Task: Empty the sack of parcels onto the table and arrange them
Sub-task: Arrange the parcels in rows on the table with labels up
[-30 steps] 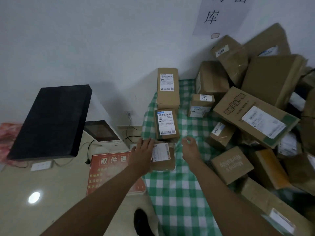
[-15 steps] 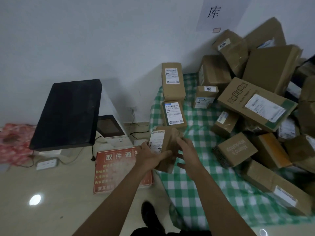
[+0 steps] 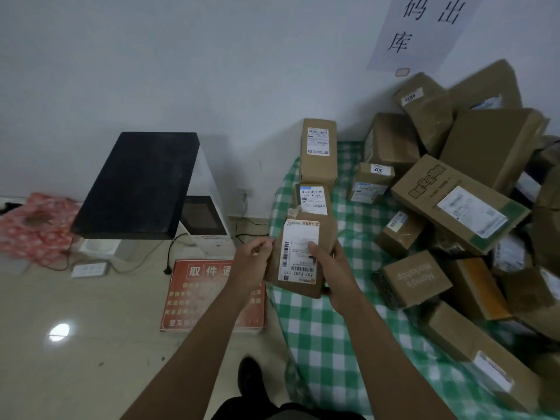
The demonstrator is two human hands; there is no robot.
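Brown parcel (image 3: 303, 256) — clamped by left hand (image 3: 253, 262) and right hand (image 3: 335, 269) — upright, label facing up.

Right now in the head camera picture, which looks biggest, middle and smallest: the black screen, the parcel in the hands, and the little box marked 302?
1. Black screen, biggest.
2. Held parcel, though it's nearer the camera, so it may look larger than it is.
3. Box marked 302, smallest.

parcel pile (image 3: 472, 207): runs past the right edge.
wall sign (image 3: 421, 28): top cut off.
my left hand (image 3: 253, 262): fingertips hidden behind the parcel (image 3: 303, 259).
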